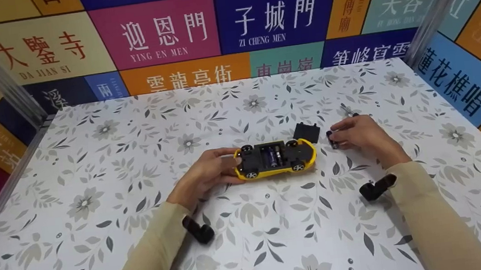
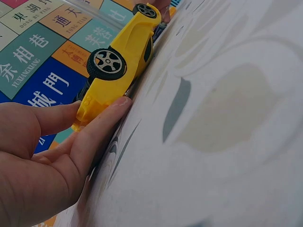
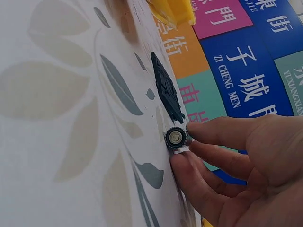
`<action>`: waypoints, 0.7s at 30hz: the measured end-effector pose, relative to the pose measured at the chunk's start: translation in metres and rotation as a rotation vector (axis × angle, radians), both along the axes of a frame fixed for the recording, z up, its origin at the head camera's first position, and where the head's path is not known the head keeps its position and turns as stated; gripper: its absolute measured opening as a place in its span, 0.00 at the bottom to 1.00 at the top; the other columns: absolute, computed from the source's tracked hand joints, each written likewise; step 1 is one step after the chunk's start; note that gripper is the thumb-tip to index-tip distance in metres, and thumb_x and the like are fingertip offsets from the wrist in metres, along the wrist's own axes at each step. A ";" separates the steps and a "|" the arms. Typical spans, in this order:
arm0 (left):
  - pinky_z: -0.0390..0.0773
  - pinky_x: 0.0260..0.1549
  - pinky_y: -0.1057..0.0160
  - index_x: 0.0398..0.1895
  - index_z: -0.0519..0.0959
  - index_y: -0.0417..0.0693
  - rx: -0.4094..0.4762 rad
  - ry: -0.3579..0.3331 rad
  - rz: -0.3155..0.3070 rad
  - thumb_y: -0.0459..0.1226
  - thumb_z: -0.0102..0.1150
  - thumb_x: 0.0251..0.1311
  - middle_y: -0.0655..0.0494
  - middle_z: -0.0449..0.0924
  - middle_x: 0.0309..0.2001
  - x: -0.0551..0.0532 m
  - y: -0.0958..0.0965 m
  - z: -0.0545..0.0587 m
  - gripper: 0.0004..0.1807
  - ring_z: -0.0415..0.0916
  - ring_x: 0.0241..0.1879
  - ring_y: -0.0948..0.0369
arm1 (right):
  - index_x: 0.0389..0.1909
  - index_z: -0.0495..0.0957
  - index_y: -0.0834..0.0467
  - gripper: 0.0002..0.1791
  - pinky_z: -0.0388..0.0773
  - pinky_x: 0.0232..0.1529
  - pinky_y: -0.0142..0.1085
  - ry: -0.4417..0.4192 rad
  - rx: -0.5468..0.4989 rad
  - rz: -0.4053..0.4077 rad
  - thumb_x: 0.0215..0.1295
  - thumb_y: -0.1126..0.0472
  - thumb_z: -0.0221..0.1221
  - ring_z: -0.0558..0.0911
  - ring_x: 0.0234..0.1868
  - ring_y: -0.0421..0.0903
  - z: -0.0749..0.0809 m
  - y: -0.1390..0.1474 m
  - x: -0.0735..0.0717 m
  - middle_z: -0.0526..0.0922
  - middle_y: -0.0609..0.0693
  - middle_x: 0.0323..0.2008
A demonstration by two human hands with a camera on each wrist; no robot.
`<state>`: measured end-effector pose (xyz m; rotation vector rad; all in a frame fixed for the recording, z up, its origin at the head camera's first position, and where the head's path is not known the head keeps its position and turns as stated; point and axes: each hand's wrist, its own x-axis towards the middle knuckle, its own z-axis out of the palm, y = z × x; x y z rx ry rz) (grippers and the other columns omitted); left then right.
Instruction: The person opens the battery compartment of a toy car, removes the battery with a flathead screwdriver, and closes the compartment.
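A yellow toy car (image 1: pixel 311 156) lies upside down on the table, its black underside and wheels facing up. Inside its uncovered battery compartment (image 1: pixel 263 156), batteries (image 1: pixel 275 156) show. My left hand (image 1: pixel 215 167) grips the car's left end, thumb on one side and fingers on the other, also plain in the left wrist view. Right of the car, my right hand (image 1: pixel 360 135) pinches a small dark battery (image 3: pixel 176 137) between thumb and fingertips, close over the table. Between car and right hand lies the black battery cover (image 1: pixel 307 133).
Beyond the right hand lies a thin screwdriver (image 1: pixel 348 110), its handle partly hidden by the fingers. The table (image 1: pixel 145 254) has a floral covering, and panels of coloured lettering (image 1: pixel 156 36) stand behind it and at both sides.
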<state>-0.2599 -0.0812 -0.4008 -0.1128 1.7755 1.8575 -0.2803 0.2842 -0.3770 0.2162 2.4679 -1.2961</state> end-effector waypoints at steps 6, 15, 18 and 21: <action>0.90 0.40 0.56 0.69 0.69 0.41 0.012 0.002 0.004 0.27 0.55 0.67 0.32 0.79 0.55 -0.001 0.000 -0.001 0.27 0.87 0.37 0.51 | 0.69 0.70 0.58 0.30 0.83 0.44 0.33 0.029 0.094 0.021 0.70 0.50 0.59 0.81 0.49 0.47 0.015 -0.008 0.005 0.77 0.60 0.62; 0.90 0.39 0.56 0.69 0.69 0.41 0.015 0.008 -0.001 0.27 0.55 0.67 0.32 0.80 0.54 -0.001 0.000 0.000 0.26 0.87 0.38 0.51 | 0.66 0.74 0.56 0.27 0.80 0.57 0.47 0.216 0.132 0.083 0.71 0.49 0.60 0.78 0.59 0.55 0.039 -0.039 0.023 0.76 0.58 0.64; 0.90 0.38 0.56 0.69 0.70 0.41 0.012 0.009 0.001 0.28 0.55 0.67 0.33 0.81 0.53 0.000 0.000 0.000 0.26 0.87 0.38 0.51 | 0.65 0.76 0.54 0.26 0.80 0.55 0.46 0.264 0.145 0.130 0.70 0.47 0.60 0.79 0.58 0.56 0.043 -0.050 0.030 0.78 0.58 0.62; 0.90 0.38 0.56 0.68 0.70 0.41 0.006 0.012 0.004 0.28 0.56 0.67 0.35 0.82 0.51 0.000 0.000 0.000 0.25 0.87 0.37 0.51 | 0.63 0.78 0.53 0.25 0.80 0.55 0.47 0.322 0.140 0.183 0.69 0.46 0.61 0.80 0.58 0.56 0.042 -0.059 0.035 0.79 0.57 0.61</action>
